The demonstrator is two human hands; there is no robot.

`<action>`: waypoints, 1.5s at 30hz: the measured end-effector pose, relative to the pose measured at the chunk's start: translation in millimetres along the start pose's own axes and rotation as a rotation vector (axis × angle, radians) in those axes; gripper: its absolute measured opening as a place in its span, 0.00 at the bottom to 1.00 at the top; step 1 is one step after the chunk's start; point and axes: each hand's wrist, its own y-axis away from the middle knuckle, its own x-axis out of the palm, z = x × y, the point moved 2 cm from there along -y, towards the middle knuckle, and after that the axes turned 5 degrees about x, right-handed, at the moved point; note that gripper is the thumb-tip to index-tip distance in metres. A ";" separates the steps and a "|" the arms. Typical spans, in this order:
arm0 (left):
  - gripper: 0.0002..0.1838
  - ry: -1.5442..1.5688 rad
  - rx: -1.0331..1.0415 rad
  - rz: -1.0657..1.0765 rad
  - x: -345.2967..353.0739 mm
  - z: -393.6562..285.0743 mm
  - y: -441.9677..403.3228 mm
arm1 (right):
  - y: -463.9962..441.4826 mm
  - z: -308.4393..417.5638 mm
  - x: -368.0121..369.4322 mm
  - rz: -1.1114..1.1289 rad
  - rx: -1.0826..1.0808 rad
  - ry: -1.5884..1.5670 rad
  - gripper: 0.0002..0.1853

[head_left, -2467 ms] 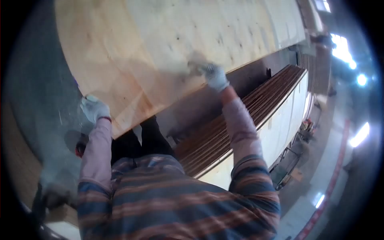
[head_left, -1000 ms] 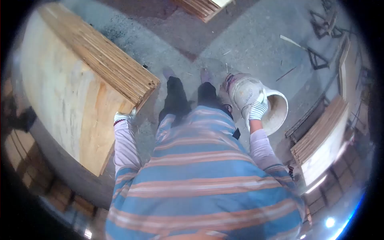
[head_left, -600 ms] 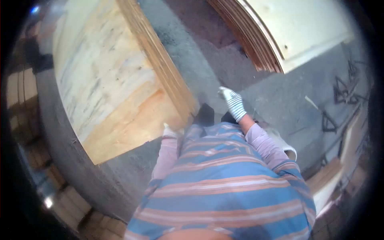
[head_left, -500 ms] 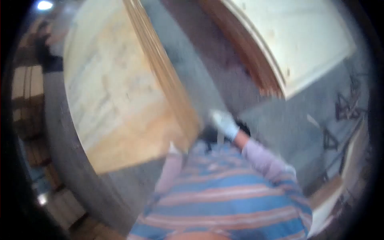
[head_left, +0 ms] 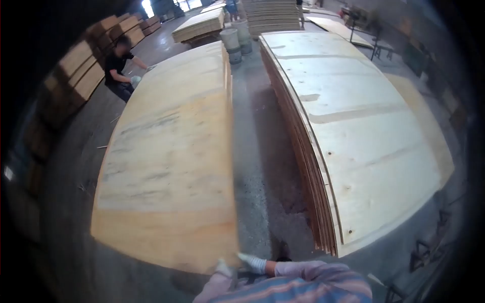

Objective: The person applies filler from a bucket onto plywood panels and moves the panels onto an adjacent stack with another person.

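Note:
A long plywood sheet tops the stack on the left, pale with grey streaks and an orange-brown near end. At its near edge is my left hand in a white glove, thumb on top and fingers hidden below. My right hand, also gloved, closes on the near right corner of the same sheet, its fingers partly hidden. The sheet's right edge is slightly blurred.
Another stack of pale plywood stands to the right across a floor aisle. A co-worker is at the left stack's far left side. Buckets and more board stacks are behind; metal frames are at right.
My view has lifted, showing the whole length of both stacks. My right hand, earlier beside the stack's corner, is now at the corner. My left hand stays at the near edge.

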 end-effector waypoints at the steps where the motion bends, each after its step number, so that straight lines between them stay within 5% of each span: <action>1: 0.27 -0.072 -0.005 -0.089 -3.3 11.0 -12.8 | -28.2 -10.5 -21.7 -0.131 -0.113 0.106 0.24; 2: 0.29 -0.374 -0.047 -0.409 33.8 23.4 -13.5 | 56.5 51.0 11.4 -0.332 -0.154 0.246 0.23; 3: 0.30 -0.627 -0.174 -0.725 81.6 37.6 -11.6 | 31.4 48.5 -21.9 -0.388 -0.051 0.072 0.22; 5: 0.29 -1.096 -0.383 -0.562 181.5 51.7 10.7 | 39.8 67.3 -60.5 -0.428 -0.255 0.022 0.23; 6: 0.29 -1.062 -0.505 -0.384 168.7 47.8 19.4 | 34.7 76.8 -89.6 -0.472 -0.256 0.218 0.23; 7: 0.26 -1.188 -0.504 -0.009 165.4 45.2 30.6 | 32.3 82.6 -110.4 -0.459 -0.210 0.176 0.26; 9: 0.24 -2.019 -0.243 0.357 161.2 36.6 53.9 | -18.3 79.7 -179.1 -0.492 -0.322 0.325 0.21; 10: 0.19 -2.071 -0.306 0.269 150.3 35.4 55.8 | -25.3 78.8 -186.1 -0.491 -0.328 0.313 0.21; 13: 0.24 -2.050 -0.326 0.062 181.5 23.6 55.2 | 18.5 93.6 -139.7 -0.494 -0.271 0.089 0.21; 17: 0.17 -1.774 0.014 0.424 136.2 7.0 14.5 | 30.4 102.5 -128.3 -0.501 -0.297 0.209 0.24; 19: 0.13 -1.819 0.178 0.483 110.9 -3.4 -3.1 | 25.7 108.3 -144.1 -0.607 -0.623 1.694 0.27; 20: 0.11 -1.842 0.262 0.508 98.3 -8.4 -11.5 | 7.7 105.5 -159.2 -0.583 -0.573 1.649 0.30; 21: 0.11 -1.893 0.284 0.217 98.0 -15.8 6.5 | 4.3 103.4 -164.6 -0.597 -0.438 1.111 0.30; 22: 0.13 -1.890 0.293 -0.095 99.6 -22.6 26.4 | -4.7 102.9 -176.1 -0.644 -0.418 1.322 0.33; 23: 0.15 -1.831 0.302 -0.381 101.0 -28.6 47.9 | 51.7 119.9 -119.7 -0.775 -0.382 1.006 0.33; 25: 0.18 -2.203 -0.365 -0.233 142.3 -29.8 85.0 | 69.5 127.1 -98.8 -0.680 -0.392 0.751 0.32; 27: 0.20 -1.440 -0.303 -0.344 184.5 2.2 104.0 | 49.0 118.3 -118.5 -0.582 -0.365 0.487 0.28; 29: 0.21 -1.494 -0.379 -0.284 157.2 0.8 92.0 | 56.3 116.5 -102.0 -0.431 -0.298 0.075 0.26; 34: 0.13 -1.859 -0.047 0.044 108.3 20.8 64.1 | 41.0 112.1 -114.7 -0.437 -0.265 0.058 0.25; 37: 0.10 -2.050 -0.100 -0.309 120.1 22.2 69.7 | 45.4 110.3 -111.2 -0.490 -0.258 0.164 0.21; 38: 0.09 -1.766 -0.144 -0.593 148.8 22.4 75.9 | 44.1 109.9 -115.3 -0.497 -0.272 0.215 0.21; 41: 0.17 -2.143 -0.055 -0.623 121.7 7.7 79.6 | 46.6 106.0 -112.6 -0.430 -0.310 0.208 0.19; 43: 0.20 -2.021 -0.248 -0.397 122.2 4.4 85.0 | 46.5 118.6 -120.0 -0.309 -0.374 0.311 0.17; 45: 0.27 -1.890 -0.063 -0.432 114.9 -3.6 101.9 | 64.5 134.3 -78.4 -0.353 -0.395 0.064 0.21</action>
